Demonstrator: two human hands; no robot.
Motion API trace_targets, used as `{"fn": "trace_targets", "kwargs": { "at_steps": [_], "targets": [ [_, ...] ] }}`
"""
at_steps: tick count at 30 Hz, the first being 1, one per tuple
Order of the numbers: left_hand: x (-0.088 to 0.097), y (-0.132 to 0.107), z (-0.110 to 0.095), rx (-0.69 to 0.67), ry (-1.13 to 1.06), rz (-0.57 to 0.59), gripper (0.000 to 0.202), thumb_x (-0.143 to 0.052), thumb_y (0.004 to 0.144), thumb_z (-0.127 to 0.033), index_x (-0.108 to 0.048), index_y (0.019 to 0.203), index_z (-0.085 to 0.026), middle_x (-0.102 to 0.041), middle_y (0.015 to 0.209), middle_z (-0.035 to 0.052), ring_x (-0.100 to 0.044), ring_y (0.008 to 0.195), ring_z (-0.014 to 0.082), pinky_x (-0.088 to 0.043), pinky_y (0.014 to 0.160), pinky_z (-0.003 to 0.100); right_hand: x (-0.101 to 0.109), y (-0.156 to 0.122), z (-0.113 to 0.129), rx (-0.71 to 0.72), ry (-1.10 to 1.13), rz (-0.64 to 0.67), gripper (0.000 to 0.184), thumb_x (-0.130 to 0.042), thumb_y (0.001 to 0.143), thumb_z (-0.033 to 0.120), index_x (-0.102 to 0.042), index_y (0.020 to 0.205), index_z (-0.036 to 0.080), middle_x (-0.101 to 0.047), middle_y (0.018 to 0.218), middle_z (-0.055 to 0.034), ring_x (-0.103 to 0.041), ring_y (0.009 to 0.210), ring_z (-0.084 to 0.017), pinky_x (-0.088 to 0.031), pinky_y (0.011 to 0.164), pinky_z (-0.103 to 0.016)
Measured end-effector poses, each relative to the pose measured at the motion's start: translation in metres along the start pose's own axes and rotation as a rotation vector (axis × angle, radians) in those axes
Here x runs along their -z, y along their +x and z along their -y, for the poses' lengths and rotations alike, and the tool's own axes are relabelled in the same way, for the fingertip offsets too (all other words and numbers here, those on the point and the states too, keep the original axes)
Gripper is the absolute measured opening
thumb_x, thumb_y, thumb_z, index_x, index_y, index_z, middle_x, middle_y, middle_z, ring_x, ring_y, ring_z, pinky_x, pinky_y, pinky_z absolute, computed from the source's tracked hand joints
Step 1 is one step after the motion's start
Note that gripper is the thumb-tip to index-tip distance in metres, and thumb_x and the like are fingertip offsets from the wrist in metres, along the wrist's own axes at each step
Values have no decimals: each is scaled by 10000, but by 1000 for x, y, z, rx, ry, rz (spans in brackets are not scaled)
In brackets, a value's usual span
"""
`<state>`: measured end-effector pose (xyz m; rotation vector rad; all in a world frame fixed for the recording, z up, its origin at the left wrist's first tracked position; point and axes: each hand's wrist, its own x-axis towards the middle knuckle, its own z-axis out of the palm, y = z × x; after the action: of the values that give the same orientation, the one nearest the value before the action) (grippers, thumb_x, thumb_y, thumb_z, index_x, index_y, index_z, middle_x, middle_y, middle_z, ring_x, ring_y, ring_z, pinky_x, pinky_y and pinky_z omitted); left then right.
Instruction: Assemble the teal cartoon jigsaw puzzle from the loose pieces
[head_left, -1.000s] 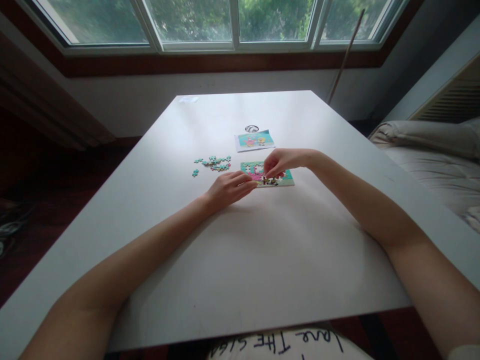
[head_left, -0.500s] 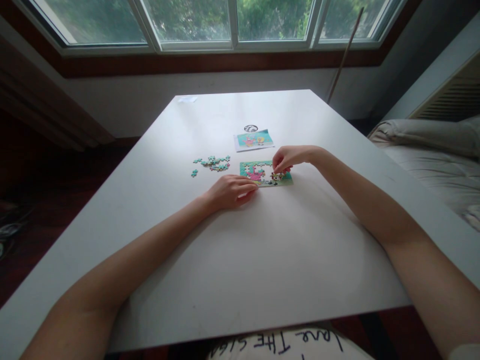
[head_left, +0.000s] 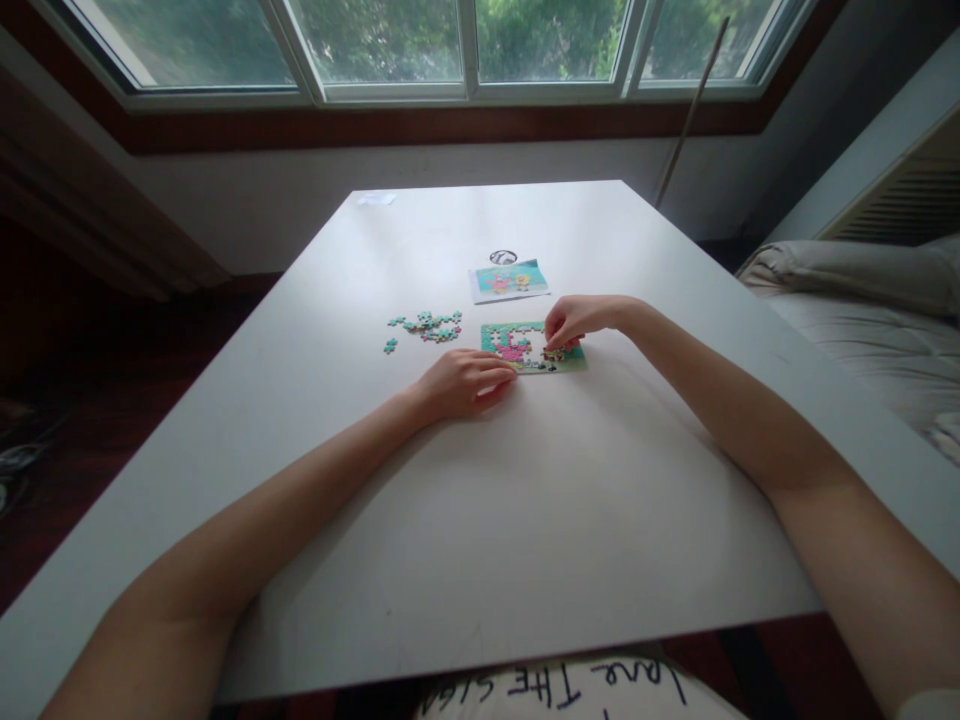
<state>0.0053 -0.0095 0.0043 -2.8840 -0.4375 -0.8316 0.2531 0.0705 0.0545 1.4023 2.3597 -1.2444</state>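
Observation:
A partly filled jigsaw puzzle [head_left: 491, 332] lies on the white table, with teal edges, a pink figure at its left and a white gap in the middle. My right hand [head_left: 574, 318] is over its right half, thumb and fingers pinched on a puzzle piece, mostly hidden by the fingertips. My left hand [head_left: 466, 384] lies flat with fingers extended, their tips touching the puzzle's lower left edge. Left of the puzzle, several loose puzzle pieces [head_left: 426, 325] are spread in a small heap. Behind the puzzle is a reference picture [head_left: 510, 281] with a pink and a yellow figure.
A round black-and-white mark or disc [head_left: 503, 257] is just beyond the picture. A pale scrap [head_left: 376, 199] lies at the far left corner of the white table [head_left: 480, 520]. A window stands behind, a thin stick [head_left: 691, 112] leans at the right, and a cushioned seat [head_left: 847, 290] is beside the table.
Almost nothing differs. My right hand has sunk very slightly at the same spot on the puzzle; my left hand stays where it was.

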Motion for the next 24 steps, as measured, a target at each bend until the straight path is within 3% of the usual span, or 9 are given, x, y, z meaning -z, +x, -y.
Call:
{"fn": "trace_targets", "kwargs": {
  "at_steps": [17,24],
  "targets": [
    [-1,-1,1,15,-2,16,204,-462,892,-207,-659,936,-180,-727,952,52,-686,862,128,-543,775,224,-1,-2,3,-9,-27,3,352,-793,578,445,-670,686,133,-590,548,6,-495,533,-90,-368,521,-224],
    [-3,-2,2,12,-9,21,189,-479,876,-194,-654,946,-178,-724,958,51,-685,863,134,-537,770,228,0,-3,2,50,45,-70,366,-809,593,429,-642,737,137,-641,619,-7,-545,553,-94,-398,528,-220]
  ]
}}
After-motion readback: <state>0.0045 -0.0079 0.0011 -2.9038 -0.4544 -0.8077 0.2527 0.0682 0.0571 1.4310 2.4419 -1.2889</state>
